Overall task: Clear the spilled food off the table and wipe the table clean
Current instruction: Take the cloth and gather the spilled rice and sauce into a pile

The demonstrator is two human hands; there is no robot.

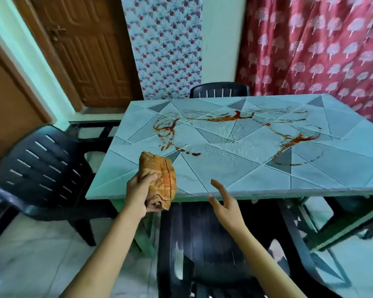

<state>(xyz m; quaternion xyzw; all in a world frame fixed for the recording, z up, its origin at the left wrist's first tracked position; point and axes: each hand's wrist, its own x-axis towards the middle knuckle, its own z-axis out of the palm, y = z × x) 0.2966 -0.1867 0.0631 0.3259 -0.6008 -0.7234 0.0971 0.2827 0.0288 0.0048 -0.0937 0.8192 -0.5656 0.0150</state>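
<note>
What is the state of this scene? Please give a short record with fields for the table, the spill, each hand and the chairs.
table: pale blue tabletop with triangle pattern
spill: red-brown sauce streaks across the far half, not yet wiped
left hand: left hand grips a bunched orange-stained cloth above the near-left corner
right hand: right hand open, empty, at the near edge
chairs: dark plastic chairs around the table

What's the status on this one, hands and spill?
Left hand grips cloth at table edge. Right hand open, empty. Red sauce smeared across top. Nothing blocking.
</note>
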